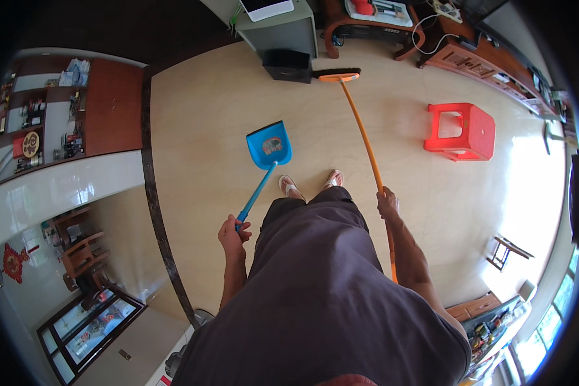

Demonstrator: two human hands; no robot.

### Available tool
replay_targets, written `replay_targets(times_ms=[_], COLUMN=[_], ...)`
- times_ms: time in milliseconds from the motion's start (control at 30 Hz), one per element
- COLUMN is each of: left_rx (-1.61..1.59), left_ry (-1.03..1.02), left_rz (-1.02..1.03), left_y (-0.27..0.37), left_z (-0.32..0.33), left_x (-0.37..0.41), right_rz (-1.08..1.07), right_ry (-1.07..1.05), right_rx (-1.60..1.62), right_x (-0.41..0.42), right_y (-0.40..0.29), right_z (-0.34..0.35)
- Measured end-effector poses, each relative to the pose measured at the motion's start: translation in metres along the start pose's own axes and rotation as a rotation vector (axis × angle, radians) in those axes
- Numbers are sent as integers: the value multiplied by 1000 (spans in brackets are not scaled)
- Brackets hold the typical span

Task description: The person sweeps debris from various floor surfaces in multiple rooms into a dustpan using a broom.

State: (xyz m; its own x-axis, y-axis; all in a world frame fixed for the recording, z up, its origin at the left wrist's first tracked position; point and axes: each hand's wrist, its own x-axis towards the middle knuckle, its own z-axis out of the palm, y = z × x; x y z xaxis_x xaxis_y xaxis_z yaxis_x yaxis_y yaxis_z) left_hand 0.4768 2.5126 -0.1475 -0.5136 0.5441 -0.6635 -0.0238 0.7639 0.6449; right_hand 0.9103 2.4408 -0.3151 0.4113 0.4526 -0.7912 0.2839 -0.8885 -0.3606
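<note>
My left hand (232, 232) grips the upper end of the long handle of a blue plastic dustpan (271, 144). The pan, with a sticker inside it, is in front of my left foot, its dark lip facing away from me. In my right hand (388, 202) is the orange pole of a broom (362, 123), whose lower part runs back along my right forearm. The broom head (338, 76) has dark bristles and lies far ahead, beside a black box (288, 66). Both of my feet, in white flip-flops (289, 186), stand between the two tools.
A red plastic stool (463, 131) stands to the right on the beige tiled floor (212, 111). Ahead are a grey cabinet (280, 31), a wooden stand (335, 29) and a long wooden TV cabinet (468, 62). A dark floor strip (157, 217) and shelves (113, 106) border the left; a small wooden stool (504, 253) is behind right.
</note>
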Motion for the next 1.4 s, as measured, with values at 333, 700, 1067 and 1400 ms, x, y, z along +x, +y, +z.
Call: replay_targets(times_ms=[333, 700, 1067, 1400], left_rx=[34, -34, -51, -217], left_ry=[10, 46, 84, 186], left_rz=[-35, -145, -77, -43], left_y=[-13, -13, -17, -21], left_z=[-14, -15, -29, -53], left_x=[4, 34, 31, 32], right_rz=[12, 21, -183, -157], right_ry=[-63, -21, 36, -68], right_rx=[1, -391, -298, -462], right_x=[64, -141, -52, -17], right_y=[-86, 186, 65, 46], right_z=[23, 8, 13, 9])
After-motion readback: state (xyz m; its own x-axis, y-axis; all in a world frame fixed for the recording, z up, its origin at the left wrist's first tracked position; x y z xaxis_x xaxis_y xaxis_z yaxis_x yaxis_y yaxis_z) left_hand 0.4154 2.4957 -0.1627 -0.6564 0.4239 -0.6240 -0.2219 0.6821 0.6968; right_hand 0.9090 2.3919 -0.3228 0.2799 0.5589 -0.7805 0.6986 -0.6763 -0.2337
